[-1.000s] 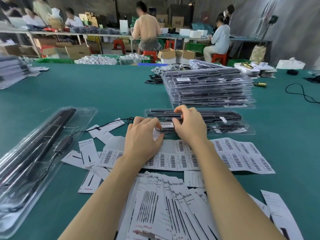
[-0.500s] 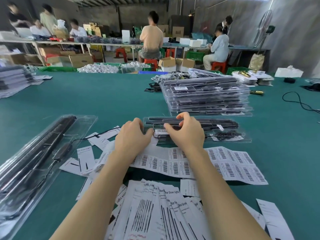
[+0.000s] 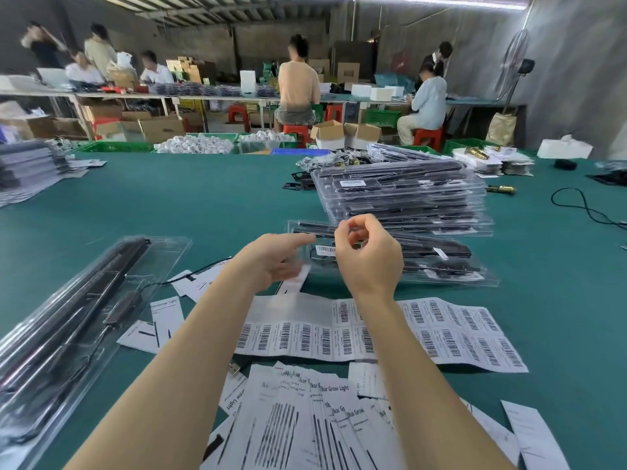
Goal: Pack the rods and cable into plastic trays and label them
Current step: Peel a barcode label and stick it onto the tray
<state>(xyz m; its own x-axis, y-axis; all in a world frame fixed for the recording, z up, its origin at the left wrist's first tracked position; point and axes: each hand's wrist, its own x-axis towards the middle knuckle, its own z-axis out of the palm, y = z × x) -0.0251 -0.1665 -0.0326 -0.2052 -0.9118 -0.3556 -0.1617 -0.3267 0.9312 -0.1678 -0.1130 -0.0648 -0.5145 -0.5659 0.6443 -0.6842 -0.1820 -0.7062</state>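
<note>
Your green bench (image 3: 203, 205) carries the closed tray (image 3: 441, 262) at centre frame, barcode label (image 3: 325, 249) already stuck on. Your left hand (image 3: 271, 262) hovers with relaxed fingers; your right hand (image 3: 368, 257) curls loosely, holding nothing I can see. A half-pressed label could lift when you stack it.

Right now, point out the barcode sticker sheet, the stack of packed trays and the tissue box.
barcode sticker sheet (image 3: 441, 330), head view, printed middle.
stack of packed trays (image 3: 400, 198), head view, top tray.
tissue box (image 3: 563, 149), head view, front face.
</note>
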